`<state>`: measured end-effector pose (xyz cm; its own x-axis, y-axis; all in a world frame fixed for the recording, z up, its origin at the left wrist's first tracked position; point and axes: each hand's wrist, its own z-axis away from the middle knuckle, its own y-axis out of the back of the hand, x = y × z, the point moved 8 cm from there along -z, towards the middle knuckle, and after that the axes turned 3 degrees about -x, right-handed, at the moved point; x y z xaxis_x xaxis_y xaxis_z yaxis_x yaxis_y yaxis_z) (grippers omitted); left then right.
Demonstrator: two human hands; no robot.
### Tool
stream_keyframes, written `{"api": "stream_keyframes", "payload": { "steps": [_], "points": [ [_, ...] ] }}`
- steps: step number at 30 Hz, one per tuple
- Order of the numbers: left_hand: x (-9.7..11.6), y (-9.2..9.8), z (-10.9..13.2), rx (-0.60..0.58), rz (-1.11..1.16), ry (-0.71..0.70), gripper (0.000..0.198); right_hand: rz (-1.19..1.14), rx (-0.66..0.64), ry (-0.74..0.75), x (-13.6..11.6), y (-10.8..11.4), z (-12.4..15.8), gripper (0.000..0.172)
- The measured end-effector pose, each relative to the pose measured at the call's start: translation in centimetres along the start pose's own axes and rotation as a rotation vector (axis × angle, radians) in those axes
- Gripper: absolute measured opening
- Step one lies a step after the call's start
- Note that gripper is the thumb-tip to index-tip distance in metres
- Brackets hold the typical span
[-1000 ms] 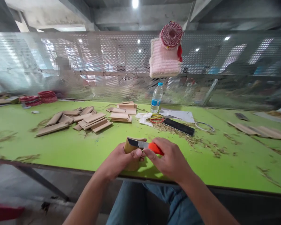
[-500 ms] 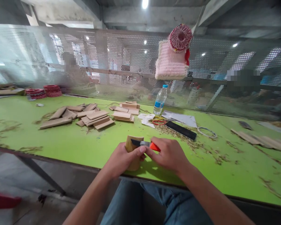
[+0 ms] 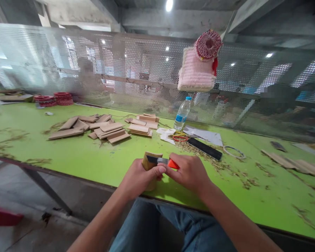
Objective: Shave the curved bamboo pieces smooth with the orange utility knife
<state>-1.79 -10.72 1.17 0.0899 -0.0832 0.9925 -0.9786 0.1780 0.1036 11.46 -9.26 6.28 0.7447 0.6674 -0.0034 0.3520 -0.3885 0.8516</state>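
Observation:
My left hand (image 3: 140, 176) is closed round a curved tan piece (image 3: 148, 164), held upright near the table's front edge. An orange-handled knife (image 3: 174, 164) is gripped in my right hand (image 3: 190, 172). Its dark blade lies against the inner face of the tan piece, near the top. My left thumb touches the knife near my right thumb. Behind and to the left, a loose pile of similar tan pieces (image 3: 65, 134) lies on the green table (image 3: 99, 168), with a smaller stack (image 3: 139, 129) beside it.
Behind my hands are a water bottle (image 3: 182, 113), white paper (image 3: 204, 134), a black bar (image 3: 204, 148) and a white ring (image 3: 234, 152). Shavings (image 3: 248, 182) litter the right side. A perforated screen (image 3: 136, 77) runs along the back, with a pink woven item (image 3: 196, 71) hanging there.
The view has shifted slightly left, so the surroundings appear a little further right. My hands keep the same grips, and the tan piece is tilted a little differently.

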Motion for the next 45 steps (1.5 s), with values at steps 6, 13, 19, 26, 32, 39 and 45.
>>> {"api": "stream_keyframes", "payload": {
  "steps": [6, 13, 19, 26, 32, 39, 45],
  "points": [
    [-0.2, -0.2, 0.1, 0.034, 0.032, 0.046, 0.048, 0.054, 0.129, -0.083, 0.5, 0.7, 0.3, 0.061],
    [-1.1, -0.6, -0.2, -0.043, 0.146, 0.076, 0.055, -0.043, 0.110, -0.099, 0.8, 0.2, 0.9, 0.052],
    [-0.6, -0.7, 0.1, -0.114, 0.094, -0.024, 0.054, 0.004, 0.028, -0.022, 0.0, -0.9, 0.8, 0.053],
    [-0.9, -0.7, 0.1, -0.108, 0.082, -0.002, 0.054, -0.013, -0.043, -0.058, 0.5, -1.3, 0.5, 0.054],
    [-1.2, -0.5, 0.0, -0.082, 0.144, 0.038, 0.053, -0.093, -0.231, 0.012, 0.6, -1.5, 0.4, 0.028],
    [-0.7, -0.4, 0.3, -0.040, 0.139, 0.065, 0.051, 0.024, -0.301, -0.032, 1.4, -1.6, -0.1, 0.015],
    [-0.2, 0.0, 0.0, -0.005, 0.124, 0.008, 0.058, 0.069, -0.315, -0.055, 1.6, -2.2, -1.2, 0.025]
  ]
}}
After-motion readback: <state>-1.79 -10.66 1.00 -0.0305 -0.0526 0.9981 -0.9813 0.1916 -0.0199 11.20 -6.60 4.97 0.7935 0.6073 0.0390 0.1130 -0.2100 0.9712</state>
